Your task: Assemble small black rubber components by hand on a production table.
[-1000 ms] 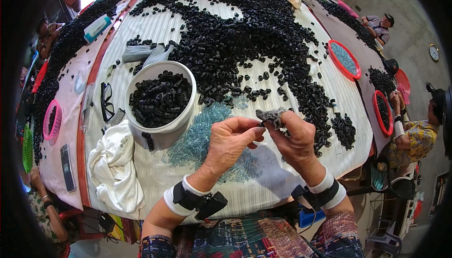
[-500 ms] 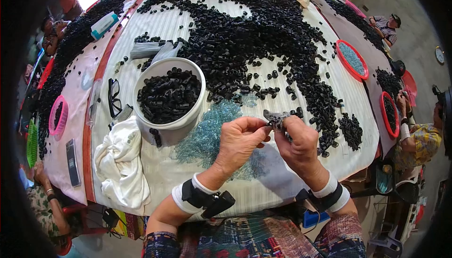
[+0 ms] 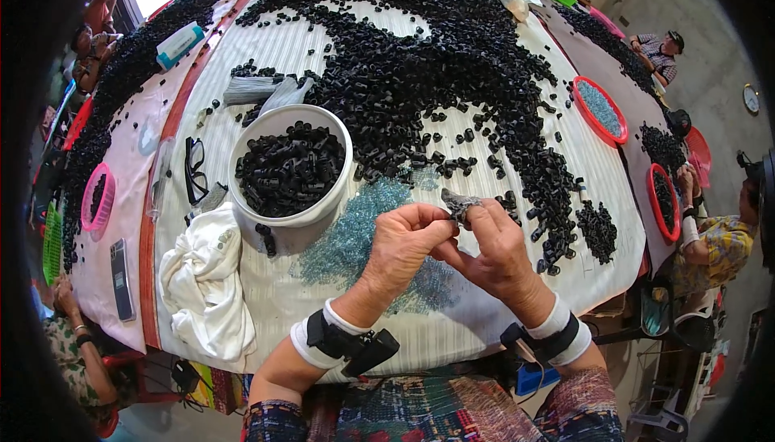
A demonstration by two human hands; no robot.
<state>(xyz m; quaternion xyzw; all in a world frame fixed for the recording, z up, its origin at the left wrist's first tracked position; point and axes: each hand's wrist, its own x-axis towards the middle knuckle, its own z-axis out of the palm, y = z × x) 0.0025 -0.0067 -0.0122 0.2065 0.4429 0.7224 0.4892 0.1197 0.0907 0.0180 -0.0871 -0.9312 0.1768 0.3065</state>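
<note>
My left hand [image 3: 406, 246] is closed in a pinch above the heap of clear bluish small pieces [image 3: 355, 220]; whatever sits between its fingertips is too small to make out. Beside it, my right hand [image 3: 502, 250] is closed around a dark grey, uneven piece [image 3: 457, 201] that sticks out past the fingers toward the far side. The fingertips of both hands meet. Around them lie many small black tubular parts [image 3: 452, 54], spread over the white cloth-covered table [image 3: 315, 333].
At left stand a white bowl [image 3: 348, 172] of black parts, black glasses [image 3: 194, 169], a bunched white cloth [image 3: 202, 280] and grey strand bundles [image 3: 260, 91]. A phone [image 3: 122, 279] lies farther left. Red trays [image 3: 578, 103] line the right side. Other people sit at both sides.
My right hand has come closer to my left, and its fingertips now reach the left ones. The grey piece has shifted slightly left with it.
</note>
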